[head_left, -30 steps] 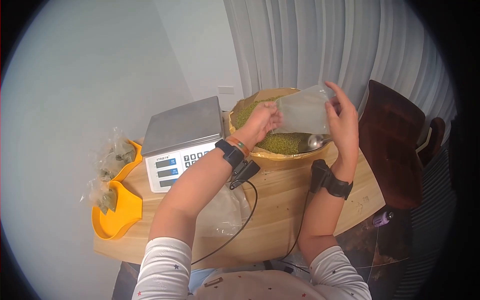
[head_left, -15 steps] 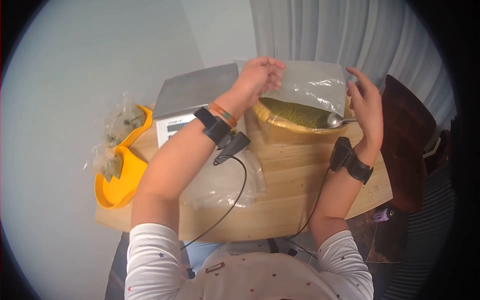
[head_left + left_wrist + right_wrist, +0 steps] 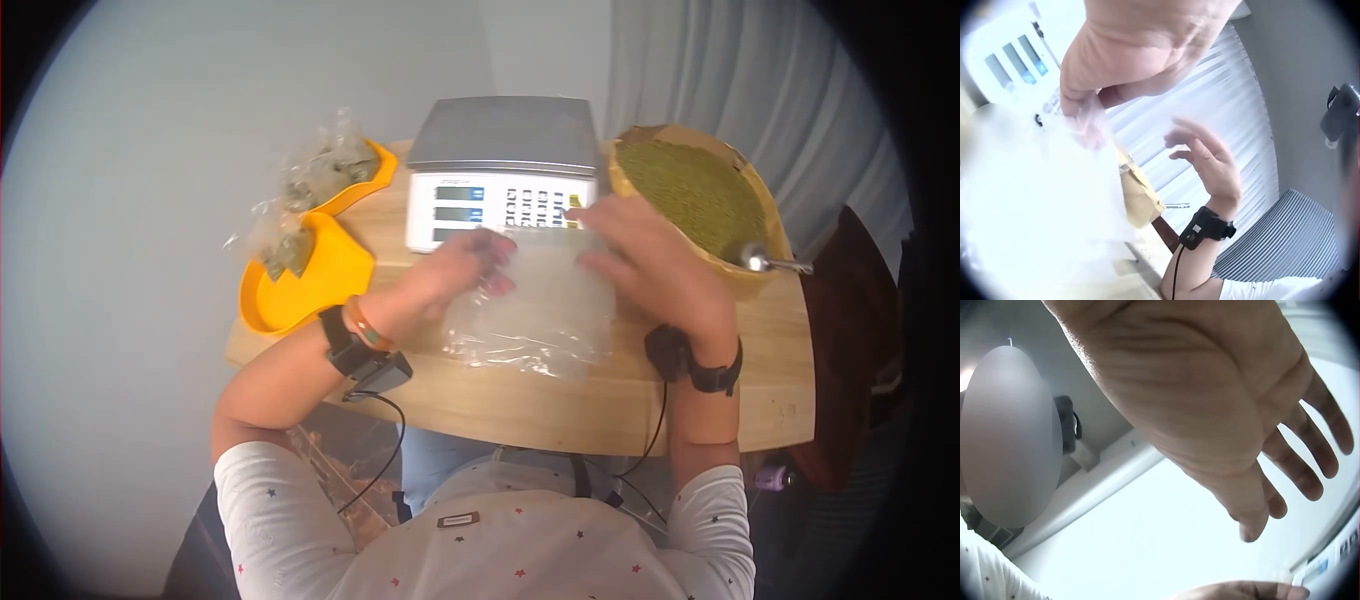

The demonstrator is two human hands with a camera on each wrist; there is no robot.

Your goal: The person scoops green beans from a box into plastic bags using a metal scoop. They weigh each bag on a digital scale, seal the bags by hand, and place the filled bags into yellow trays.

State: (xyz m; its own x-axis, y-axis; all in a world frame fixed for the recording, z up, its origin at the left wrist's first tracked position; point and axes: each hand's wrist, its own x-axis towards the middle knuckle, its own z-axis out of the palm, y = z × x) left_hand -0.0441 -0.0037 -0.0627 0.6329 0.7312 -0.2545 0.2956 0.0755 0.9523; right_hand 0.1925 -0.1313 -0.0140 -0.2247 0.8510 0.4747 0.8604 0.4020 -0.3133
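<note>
In the head view, translucent plastic bags (image 3: 545, 310) lie in front of the scale (image 3: 500, 150). My left hand (image 3: 455, 275) is at their left edge; in the left wrist view that hand (image 3: 1141, 56) pinches the film of a bag (image 3: 1035, 194) between thumb and fingers. My right hand (image 3: 670, 265) is over the bags' upper right side, near the scale keys. The right wrist view shows this hand (image 3: 1210, 394) with its fingers extended and apart, holding nothing. Whether it touches the bags cannot be told.
Right of the scale stands a lined container (image 3: 745, 280) of green beans (image 3: 690, 195), with a metal scoop (image 3: 757, 257) at its rim. On the left, two yellow trays (image 3: 320, 275) hold small filled bags (image 3: 290, 252). A dark chair (image 3: 850, 330) stands at the right.
Both hands have moved from the bean container to the front of the scale, the left with a bag. The head view has turned right and the beans are uncovered.
</note>
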